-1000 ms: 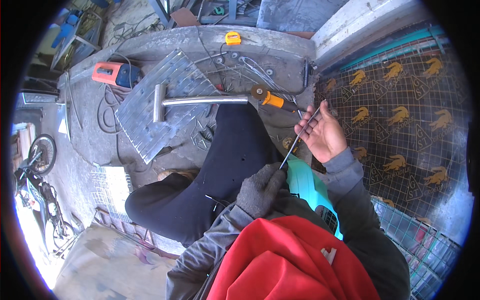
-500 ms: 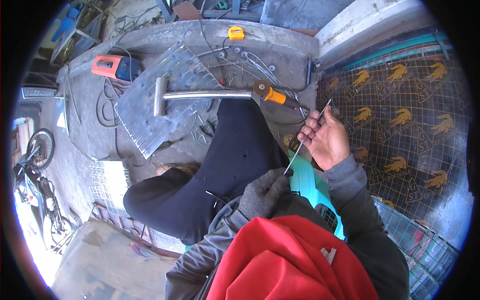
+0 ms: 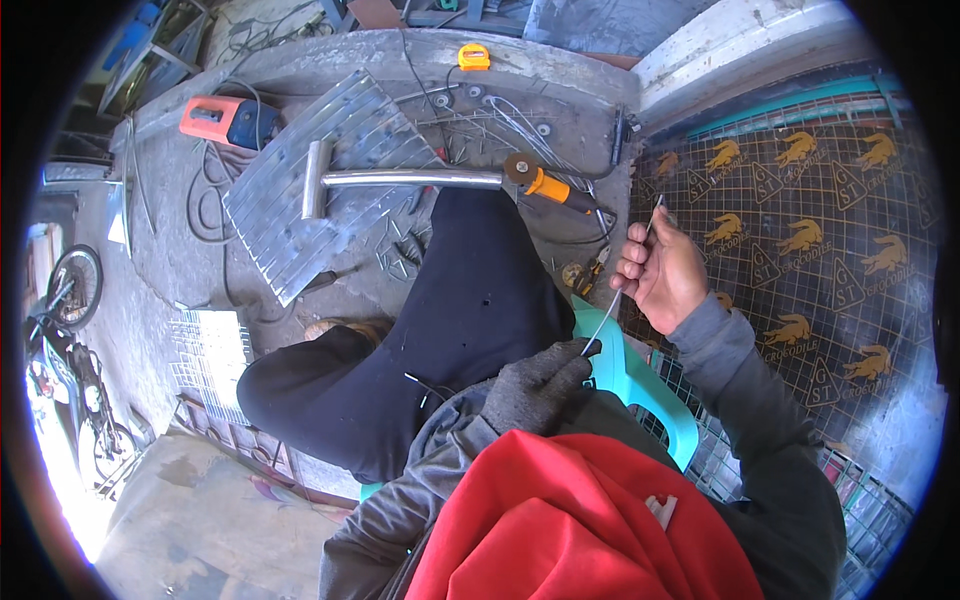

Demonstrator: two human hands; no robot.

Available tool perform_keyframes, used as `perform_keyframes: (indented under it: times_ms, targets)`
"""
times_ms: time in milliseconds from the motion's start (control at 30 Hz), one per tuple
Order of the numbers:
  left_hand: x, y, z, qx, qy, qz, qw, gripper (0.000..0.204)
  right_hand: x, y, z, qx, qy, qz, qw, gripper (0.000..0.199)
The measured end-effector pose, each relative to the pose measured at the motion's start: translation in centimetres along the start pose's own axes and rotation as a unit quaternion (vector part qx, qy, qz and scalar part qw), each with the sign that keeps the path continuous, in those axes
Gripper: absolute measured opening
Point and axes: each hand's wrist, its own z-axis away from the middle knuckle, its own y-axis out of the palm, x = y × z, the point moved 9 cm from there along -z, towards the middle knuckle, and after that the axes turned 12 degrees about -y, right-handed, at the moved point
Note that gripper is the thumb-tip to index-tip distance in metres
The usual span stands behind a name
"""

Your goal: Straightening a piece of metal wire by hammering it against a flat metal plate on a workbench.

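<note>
A thin metal rod runs between my two hands, bowed slightly along its length. My left hand, in a dark grey knitted glove, is closed around its lower end above my lap. My bare right hand holds the upper part, its fingers curled round the rod and the thumb near the tip. Across my knee lies a T-shaped steel tube, its crosspiece over a ribbed metal sheet. Just beyond the knee is a yellow angle grinder. A teal plastic stool shows beneath me.
An orange and blue power box with coiled cables stands at the left. A yellow tape measure rests on the concrete ledge. Nails and metal scraps litter the floor. A patterned dark panel under wire mesh fills the right side.
My right hand has shifted slightly right and turned a little. The rod, straight before, now bows. My left hand moved slightly right, still gripping it.
</note>
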Motion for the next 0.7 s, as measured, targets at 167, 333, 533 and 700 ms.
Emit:
perform_keyframes:
  times_ms: [167,333,533,700]
  targets:
    - [0.0,0.4,0.0,-0.006,0.014,-0.022,1.0,0.031,0.6,-0.1,0.6,-0.005,0.02,0.049,0.999,0.046]
    - [-0.3,0.2,-0.1,-0.012,0.026,-0.068,0.997,0.031,0.7,-0.5,0.7,-0.016,0.025,0.057,0.998,0.047]
    - [-0.2,0.5,-0.2,-0.012,0.017,-0.071,0.997,0.031,0.4,-1.1,0.5,-0.038,0.037,0.075,0.996,0.046]
    - [-0.1,0.4,-0.2,-0.022,0.03,-0.077,0.996,0.029,0.1,-1.1,0.3,-0.027,0.061,0.09,0.994,0.045]
